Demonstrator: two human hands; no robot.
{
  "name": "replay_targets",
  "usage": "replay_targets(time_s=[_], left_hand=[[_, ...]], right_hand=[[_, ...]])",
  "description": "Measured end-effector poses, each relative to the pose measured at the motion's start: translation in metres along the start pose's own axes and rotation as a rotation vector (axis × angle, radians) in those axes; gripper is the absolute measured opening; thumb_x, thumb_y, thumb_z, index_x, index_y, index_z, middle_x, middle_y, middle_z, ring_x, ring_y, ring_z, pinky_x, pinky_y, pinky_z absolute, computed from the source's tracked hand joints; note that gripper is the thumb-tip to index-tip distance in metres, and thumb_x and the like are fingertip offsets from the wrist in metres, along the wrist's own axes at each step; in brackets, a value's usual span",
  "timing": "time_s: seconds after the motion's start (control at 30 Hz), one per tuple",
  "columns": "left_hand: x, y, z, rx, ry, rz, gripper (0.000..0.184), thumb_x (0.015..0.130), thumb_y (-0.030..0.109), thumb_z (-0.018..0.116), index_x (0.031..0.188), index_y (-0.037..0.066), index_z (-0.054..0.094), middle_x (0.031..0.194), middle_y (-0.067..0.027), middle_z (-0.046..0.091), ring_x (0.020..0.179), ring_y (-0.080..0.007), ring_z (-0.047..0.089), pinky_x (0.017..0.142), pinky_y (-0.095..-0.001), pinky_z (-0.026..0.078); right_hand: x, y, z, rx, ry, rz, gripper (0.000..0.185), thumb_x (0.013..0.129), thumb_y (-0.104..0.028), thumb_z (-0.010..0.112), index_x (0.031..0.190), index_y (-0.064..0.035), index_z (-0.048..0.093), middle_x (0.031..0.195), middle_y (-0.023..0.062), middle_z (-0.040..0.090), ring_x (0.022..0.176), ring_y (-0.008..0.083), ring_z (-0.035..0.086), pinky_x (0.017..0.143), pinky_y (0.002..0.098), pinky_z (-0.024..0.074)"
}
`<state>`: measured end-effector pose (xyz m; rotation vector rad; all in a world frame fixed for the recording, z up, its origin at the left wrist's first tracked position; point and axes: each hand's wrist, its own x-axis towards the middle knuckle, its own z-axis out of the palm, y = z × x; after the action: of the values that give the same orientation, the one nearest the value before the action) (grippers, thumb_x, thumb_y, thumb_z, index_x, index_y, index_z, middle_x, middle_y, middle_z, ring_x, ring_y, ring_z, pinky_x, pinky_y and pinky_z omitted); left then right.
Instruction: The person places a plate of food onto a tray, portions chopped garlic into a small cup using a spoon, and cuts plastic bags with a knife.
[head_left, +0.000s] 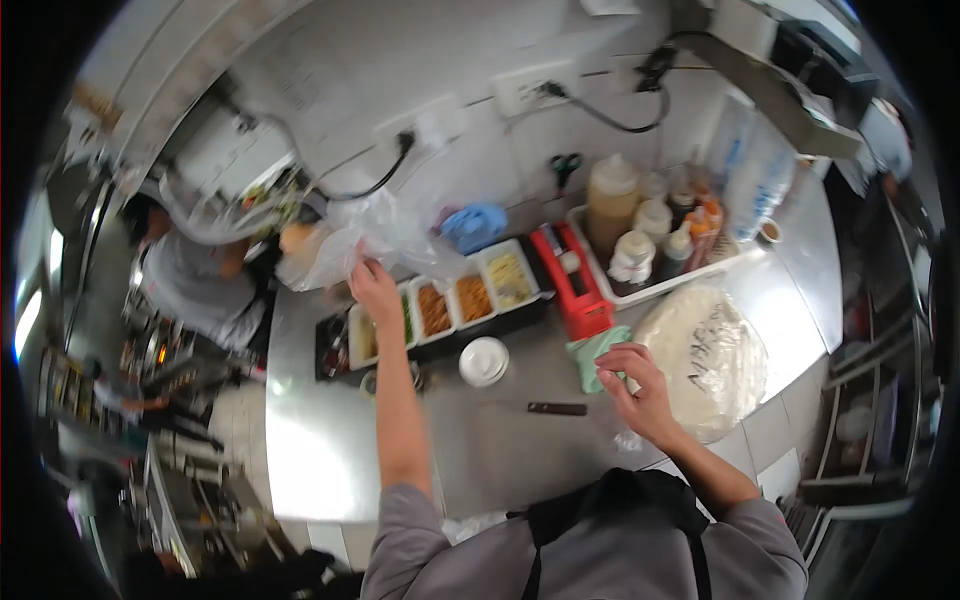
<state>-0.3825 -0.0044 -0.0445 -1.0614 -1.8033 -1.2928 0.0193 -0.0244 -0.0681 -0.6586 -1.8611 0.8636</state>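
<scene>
My left hand (372,290) reaches over the row of food containers, its fingers closed on a clear plastic bag (400,235) near the wall. My right hand (636,385) is raised above the table's right part, fingers curled with the thumb near them; whether anything small is between them is hidden. Beside it lie a green cloth (592,360) and a large round stack wrapped in plastic (705,360) with writing on it. Between my arms are a small stack of white bowls (484,361) and a dark-handled knife (557,408) on the steel table (490,460).
A black holder carries white tubs of chopped food (472,298). A red tape dispenser (577,290) stands beside a white tray (655,292) of bottles. Cables hang from the wall sockets (535,88). A person in grey (190,275) is at the left; another person (882,145) is at the far right.
</scene>
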Motion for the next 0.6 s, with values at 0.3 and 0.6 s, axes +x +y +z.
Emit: replay_targets(time_s=[0.3,0.6], left_hand=[[0.019,0.012,0.092,0.47,-0.998,-0.285,0.048,0.091,0.037,0.034,0.114,0.002,0.059,0.117,-0.0232,0.056,0.112,-0.0388,0.051,0.094,-0.0454,0.04],[0.028,-0.075,0.142,0.607,-1.317,-0.109,0.059,0.094,0.045,0.02,0.119,0.006,0.056,0.124,-0.0251,0.051,0.12,-0.0365,0.046,0.098,-0.0496,0.036]], right_hand=[[0.046,0.04,-0.147,-0.529,0.498,0.062,0.007,0.083,-0.006,0.061,0.088,-0.0007,0.062,0.088,0.0106,0.062,0.094,0.0283,0.054,0.083,0.035,0.0431],[0.281,0.179,-0.195,-0.896,0.553,-0.2,0.039,0.086,-0.002,0.044,0.125,0.0033,0.04,0.123,0.0277,0.044,0.106,0.0412,0.052,0.09,0.0462,0.0439]])
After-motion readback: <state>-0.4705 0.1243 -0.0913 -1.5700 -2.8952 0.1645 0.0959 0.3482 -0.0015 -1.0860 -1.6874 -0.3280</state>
